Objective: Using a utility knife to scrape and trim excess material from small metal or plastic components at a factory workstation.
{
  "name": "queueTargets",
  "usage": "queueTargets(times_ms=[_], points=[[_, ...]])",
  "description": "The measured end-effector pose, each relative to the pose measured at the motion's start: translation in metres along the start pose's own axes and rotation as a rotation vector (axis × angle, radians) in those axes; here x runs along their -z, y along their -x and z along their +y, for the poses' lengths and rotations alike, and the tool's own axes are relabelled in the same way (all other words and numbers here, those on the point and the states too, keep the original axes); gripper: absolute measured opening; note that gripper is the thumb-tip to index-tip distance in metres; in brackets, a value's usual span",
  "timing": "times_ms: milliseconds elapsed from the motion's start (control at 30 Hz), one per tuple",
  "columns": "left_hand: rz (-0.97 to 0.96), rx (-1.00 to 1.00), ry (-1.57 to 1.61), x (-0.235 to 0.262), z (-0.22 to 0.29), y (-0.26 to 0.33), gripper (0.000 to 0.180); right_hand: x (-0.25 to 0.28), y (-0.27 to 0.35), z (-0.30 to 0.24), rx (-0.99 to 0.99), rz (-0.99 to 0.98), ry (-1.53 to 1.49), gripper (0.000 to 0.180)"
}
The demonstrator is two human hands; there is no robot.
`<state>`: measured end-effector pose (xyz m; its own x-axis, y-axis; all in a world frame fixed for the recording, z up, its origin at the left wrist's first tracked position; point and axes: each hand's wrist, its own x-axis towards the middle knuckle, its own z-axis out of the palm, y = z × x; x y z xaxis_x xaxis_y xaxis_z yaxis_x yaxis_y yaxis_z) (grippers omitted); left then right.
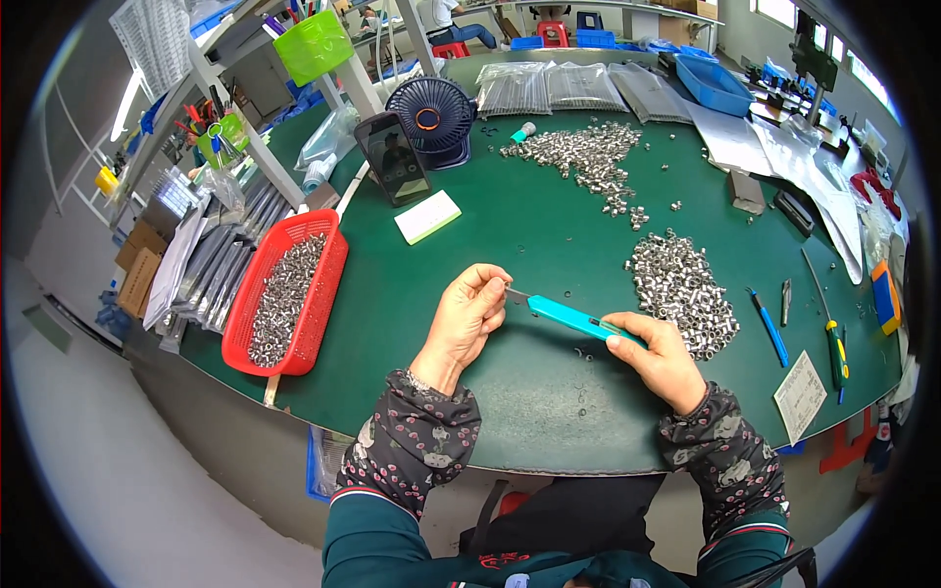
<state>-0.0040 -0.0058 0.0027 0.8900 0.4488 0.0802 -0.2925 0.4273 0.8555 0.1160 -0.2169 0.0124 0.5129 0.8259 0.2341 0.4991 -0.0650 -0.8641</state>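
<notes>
My right hand [659,355] is closed around the rear of a turquoise utility knife [569,315], with the thumb along its top. Its blade [517,295] sticks out toward my left hand [471,312]. The left thumb and fingertips pinch together right at the blade's tip; whatever small thing they hold is hidden. To the right of the knife lies a pile of small metal rings [683,294]. Farther back a second heap of small metal parts [588,162] spreads over the green table [441,284]. Thin dark shavings or rings lie below the knife.
A red basket [333,279] of metal parts stands left. Behind are a phone [393,159], a white card [428,217] and a dark fan [431,113]. At right lie a blue pen-like tool [769,329], a screwdriver [836,353] and a paper slip [800,396]. Bagged rods [585,88] lie along the back.
</notes>
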Motion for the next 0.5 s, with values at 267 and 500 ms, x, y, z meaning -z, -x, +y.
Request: queueTargets(times_ms=[267,500], points=[[0.045,0.05,-0.023,0.004,-0.002,0.001,0.014,-0.002,0.003,-0.017,0.233,0.188,0.479,0.025],[0.128,0.088,0.007,0.0,0.001,0.002,0.017,0.003,-0.001,-0.014,0.403,0.452,0.565,0.035]])
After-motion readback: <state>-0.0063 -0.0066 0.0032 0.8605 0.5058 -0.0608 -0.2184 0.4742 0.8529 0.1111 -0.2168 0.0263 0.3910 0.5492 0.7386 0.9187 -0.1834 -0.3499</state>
